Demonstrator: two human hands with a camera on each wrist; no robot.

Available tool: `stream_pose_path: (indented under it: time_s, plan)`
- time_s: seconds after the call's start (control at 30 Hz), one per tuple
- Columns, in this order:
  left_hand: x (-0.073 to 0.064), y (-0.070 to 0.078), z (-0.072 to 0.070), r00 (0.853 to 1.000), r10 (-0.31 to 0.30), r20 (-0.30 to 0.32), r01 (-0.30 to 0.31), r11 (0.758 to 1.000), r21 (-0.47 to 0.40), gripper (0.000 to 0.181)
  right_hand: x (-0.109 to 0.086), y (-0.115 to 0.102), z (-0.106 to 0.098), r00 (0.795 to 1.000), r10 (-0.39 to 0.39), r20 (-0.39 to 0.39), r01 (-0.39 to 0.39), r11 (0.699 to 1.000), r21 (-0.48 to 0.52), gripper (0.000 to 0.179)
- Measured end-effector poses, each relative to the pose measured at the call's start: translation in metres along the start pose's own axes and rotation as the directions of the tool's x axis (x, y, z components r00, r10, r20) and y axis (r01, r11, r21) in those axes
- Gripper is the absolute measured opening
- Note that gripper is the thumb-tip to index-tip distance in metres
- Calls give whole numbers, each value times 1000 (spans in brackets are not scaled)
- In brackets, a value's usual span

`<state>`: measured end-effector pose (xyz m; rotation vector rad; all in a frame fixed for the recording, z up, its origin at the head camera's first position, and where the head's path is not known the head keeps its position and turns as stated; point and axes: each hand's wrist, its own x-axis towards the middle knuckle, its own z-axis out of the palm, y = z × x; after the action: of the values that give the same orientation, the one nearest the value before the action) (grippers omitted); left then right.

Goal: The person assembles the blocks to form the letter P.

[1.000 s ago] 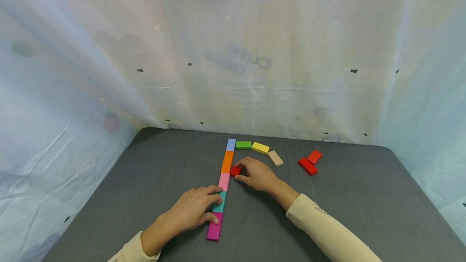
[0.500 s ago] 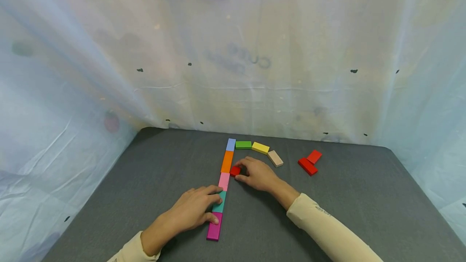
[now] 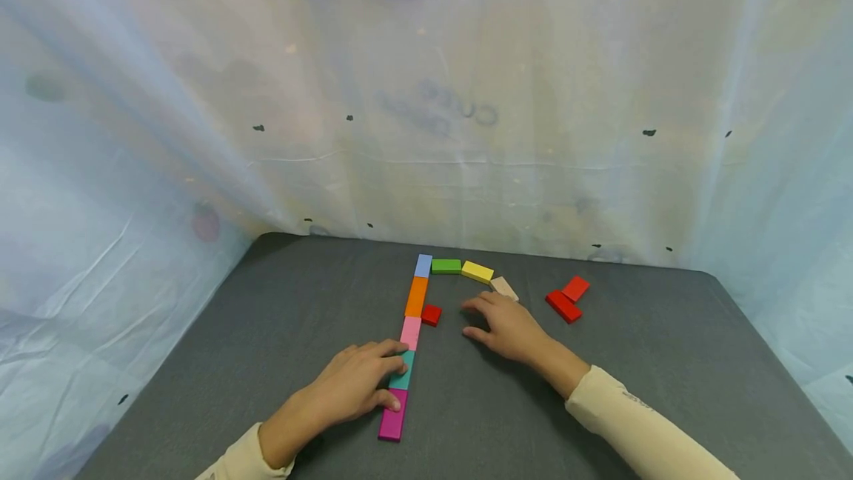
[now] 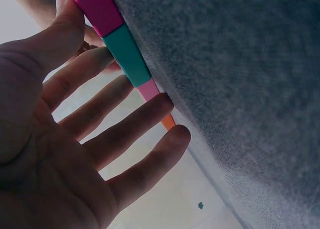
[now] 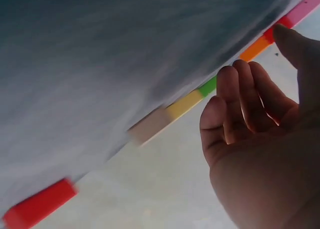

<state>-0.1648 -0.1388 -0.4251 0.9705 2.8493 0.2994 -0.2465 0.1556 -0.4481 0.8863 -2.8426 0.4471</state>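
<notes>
A straight line of flat blocks runs away from the person: magenta [image 3: 392, 424], teal [image 3: 401, 376], pink [image 3: 410, 332], orange [image 3: 416, 296] and light blue [image 3: 423, 266]. The left hand [image 3: 360, 380] rests along the line, thumb on the magenta block, fingertips at the teal and pink ones; its fingers look spread and fairly straight in the left wrist view. A small red block [image 3: 431, 315] lies against the line's right side where orange and pink meet. Apart from it, the right hand [image 3: 509, 328] hovers with loosely bent fingers, holding nothing and partly covering a natural wood block [image 3: 503, 287].
From the light blue block, a green block [image 3: 446, 267] and a yellow block [image 3: 477, 271] curve right toward the wood one. Farther right, two red blocks [image 3: 563, 306] touch each other. The dark grey table [image 3: 666, 361] is enclosed by pale hanging sheets [image 3: 533, 95].
The right hand has let go of the small red block and moved right, toward the wood block. The red block stays beside the line. The left hand has not moved.
</notes>
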Motion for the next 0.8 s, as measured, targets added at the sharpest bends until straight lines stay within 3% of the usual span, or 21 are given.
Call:
stream_pose_path:
  time_s: [0.23, 0.43, 0.8]
  plan:
    - [0, 1, 0, 1000, -7, 6, 7, 1000, -1, 46, -32, 33, -12, 994, 98, -55, -98, 995, 0, 44]
    - [0, 1, -1, 1000, -13, 12, 13, 1000, -14, 46, -58, 58, -24, 977, 174, -127, -171, 985, 30, 43]
    - [0, 1, 0, 1000, -7, 0, 7, 1000, -11, 46, -90, 107, -45, 944, 275, -185, -288, 956, -48, 45]
